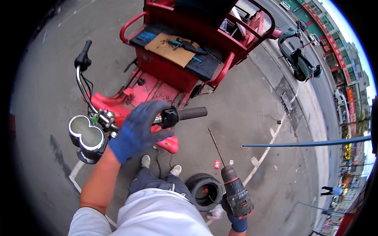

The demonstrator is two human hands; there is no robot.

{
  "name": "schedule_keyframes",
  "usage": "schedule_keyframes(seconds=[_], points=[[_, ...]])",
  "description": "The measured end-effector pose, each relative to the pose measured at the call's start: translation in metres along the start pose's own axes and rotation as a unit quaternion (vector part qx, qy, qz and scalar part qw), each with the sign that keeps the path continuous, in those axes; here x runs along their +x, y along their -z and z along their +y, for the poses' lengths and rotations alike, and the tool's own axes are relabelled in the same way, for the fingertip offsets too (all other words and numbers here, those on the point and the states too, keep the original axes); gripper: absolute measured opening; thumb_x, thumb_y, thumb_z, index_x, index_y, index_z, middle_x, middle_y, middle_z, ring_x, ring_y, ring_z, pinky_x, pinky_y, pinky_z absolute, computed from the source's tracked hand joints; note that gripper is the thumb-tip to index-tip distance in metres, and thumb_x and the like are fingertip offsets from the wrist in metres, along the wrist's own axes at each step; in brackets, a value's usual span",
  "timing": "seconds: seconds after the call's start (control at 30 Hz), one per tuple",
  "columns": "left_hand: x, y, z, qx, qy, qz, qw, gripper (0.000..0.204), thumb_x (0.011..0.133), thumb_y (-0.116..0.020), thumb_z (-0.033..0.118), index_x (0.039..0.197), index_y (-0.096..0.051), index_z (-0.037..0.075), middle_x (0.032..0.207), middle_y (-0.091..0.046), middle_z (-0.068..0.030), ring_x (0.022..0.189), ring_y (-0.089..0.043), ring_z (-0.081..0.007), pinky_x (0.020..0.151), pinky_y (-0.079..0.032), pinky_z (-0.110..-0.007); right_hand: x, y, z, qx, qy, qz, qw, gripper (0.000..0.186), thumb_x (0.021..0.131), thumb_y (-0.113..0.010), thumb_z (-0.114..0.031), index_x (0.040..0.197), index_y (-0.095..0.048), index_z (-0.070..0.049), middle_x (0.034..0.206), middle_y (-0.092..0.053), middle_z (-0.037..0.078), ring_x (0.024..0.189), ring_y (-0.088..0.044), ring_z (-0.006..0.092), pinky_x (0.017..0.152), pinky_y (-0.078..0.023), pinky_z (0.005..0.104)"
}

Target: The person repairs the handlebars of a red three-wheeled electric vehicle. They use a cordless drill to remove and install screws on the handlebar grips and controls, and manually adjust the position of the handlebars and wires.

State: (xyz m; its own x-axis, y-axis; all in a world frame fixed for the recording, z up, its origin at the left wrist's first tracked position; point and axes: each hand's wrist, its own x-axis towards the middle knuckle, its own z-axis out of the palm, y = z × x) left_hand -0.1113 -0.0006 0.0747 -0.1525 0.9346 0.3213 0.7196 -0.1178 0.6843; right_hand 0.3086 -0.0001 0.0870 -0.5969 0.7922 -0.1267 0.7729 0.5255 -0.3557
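Note:
My left hand [136, 131], in a blue work glove, is over the handlebar of a red cargo tricycle. Its fingers are parted and slightly blurred, beside the black switch housing [169, 117] and the dark rubber grip [192, 113]. To its left sits a chrome-rimmed instrument cluster [88, 134]. At the lower right my gloved right hand [237, 224] is closed around the handle of a cordless drill [238, 194], which hides part of the fingers. A long thin bit [217, 146] in its chuck points up and away, apart from the tricycle.
Tools [191, 48] lie on cardboard [167, 51] over the tricycle's black seat. By my feet is a black tire [193, 183]. A blue pole [307, 144] crosses at right; a green scooter [295, 57] stands farther off, and a person [334, 191] is in the distance.

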Motion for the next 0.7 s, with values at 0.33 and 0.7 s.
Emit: schedule_keyframes(seconds=[0.33, 0.7], points=[[0.056, -0.043, -0.013, 0.216, 0.148, -0.219, 0.94, 0.053, 0.067, -0.081, 0.03, 0.104, -0.054, 0.003, 0.095, -0.065, -0.0246, 0.089, -0.064, -0.0416, 0.078, -0.052, -0.047, -0.004, -0.016, 0.054, 0.165, 0.054, 0.125, 0.977, 0.025, 0.078, -0.072, -0.018, 0.103, -0.068, -0.014, 0.098, -0.068, 0.009, 0.09, -0.065, 0.0309, 0.077, -0.051, 0.0406], [0.035, -0.056, -0.013, 0.283, 0.087, -0.104, 0.95, 0.056, 0.066, -0.083, 0.023, 0.11, -0.052, 0.009, 0.098, -0.062, -0.0185, 0.091, -0.062, -0.0398, 0.076, -0.051, -0.048, 0.001, -0.023, 0.092, 0.152, 0.122, 0.148, 0.97, 0.024, 0.076, -0.073, -0.019, 0.098, -0.069, -0.012, 0.093, -0.069, 0.008, 0.085, -0.065, 0.0298, 0.077, -0.051, 0.0418]])
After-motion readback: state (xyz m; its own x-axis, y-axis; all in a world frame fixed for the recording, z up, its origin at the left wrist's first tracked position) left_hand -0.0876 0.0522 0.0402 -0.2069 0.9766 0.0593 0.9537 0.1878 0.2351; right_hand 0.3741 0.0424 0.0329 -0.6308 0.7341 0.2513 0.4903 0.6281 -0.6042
